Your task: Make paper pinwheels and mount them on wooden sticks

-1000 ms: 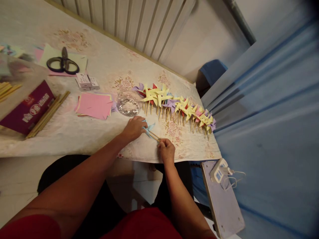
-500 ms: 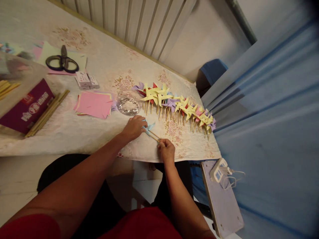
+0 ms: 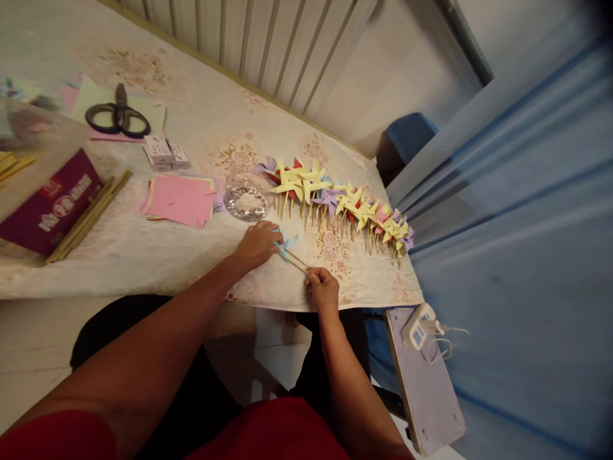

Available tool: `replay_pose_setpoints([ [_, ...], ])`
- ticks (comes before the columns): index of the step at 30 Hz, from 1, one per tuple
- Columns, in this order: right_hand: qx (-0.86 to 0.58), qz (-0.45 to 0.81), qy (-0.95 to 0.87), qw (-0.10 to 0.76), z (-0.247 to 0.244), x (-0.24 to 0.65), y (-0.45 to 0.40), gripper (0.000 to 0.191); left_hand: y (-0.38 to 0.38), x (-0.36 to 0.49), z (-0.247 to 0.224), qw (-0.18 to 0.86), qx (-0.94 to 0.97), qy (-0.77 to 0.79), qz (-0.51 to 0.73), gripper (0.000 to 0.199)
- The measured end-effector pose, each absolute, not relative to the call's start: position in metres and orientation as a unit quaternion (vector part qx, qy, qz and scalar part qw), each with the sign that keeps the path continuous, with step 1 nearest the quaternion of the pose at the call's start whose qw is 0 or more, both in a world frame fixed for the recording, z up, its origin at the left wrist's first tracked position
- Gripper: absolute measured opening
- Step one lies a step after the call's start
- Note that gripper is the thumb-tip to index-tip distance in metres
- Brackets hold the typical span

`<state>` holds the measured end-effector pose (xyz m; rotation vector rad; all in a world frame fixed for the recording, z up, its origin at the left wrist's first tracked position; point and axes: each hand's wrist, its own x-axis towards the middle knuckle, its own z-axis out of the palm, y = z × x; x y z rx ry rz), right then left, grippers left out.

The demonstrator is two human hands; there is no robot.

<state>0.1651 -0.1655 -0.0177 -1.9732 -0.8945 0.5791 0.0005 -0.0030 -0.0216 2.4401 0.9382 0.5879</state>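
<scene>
A light blue paper pinwheel [image 3: 288, 244] lies low over the table, between my hands. My left hand [image 3: 260, 244] is closed on its paper blades, which partly hide under the fingers. The thin wooden stick [image 3: 297, 260] runs from the blades down to the right, where my right hand [image 3: 322, 287] pinches its lower end. Just beyond my left hand sits a clear round container [image 3: 247, 197] with small shiny metal pieces in it. Finished pinwheels in yellow, purple, red and pink [image 3: 352, 199] lie in a long row to the right.
Left of the container lies a stack of pink paper squares [image 3: 179, 199]. Small white boxes [image 3: 160, 151] and black-handled scissors [image 3: 119, 119] are behind it. A purple-labelled plastic box [image 3: 52, 201] and wooden sticks [image 3: 90, 216] stand at far left. A power strip [image 3: 419, 326] rests on a stool at right.
My right hand has shifted very slightly to the right along with the stick's end. My left hand keeps its hold on the blue blades.
</scene>
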Motion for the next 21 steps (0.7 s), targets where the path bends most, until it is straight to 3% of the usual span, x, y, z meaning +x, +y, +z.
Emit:
replay_pose_setpoints([
  [9,-0.771,0.283,-0.321,0.471,0.0,0.21,-0.194,0.022,0.004,-0.004,-0.023,0.25,0.884,0.323,0.227,0.024],
  [14,-0.762,0.222,-0.278,0.541,-0.008,0.214,-0.189,0.027,0.007,-0.014,-0.014,0.254,0.873,0.323,0.264,0.026],
  [21,-0.771,0.163,-0.325,0.523,-0.025,0.184,-0.18,0.024,-0.002,-0.026,-0.002,0.26,0.819,0.453,0.238,0.025],
])
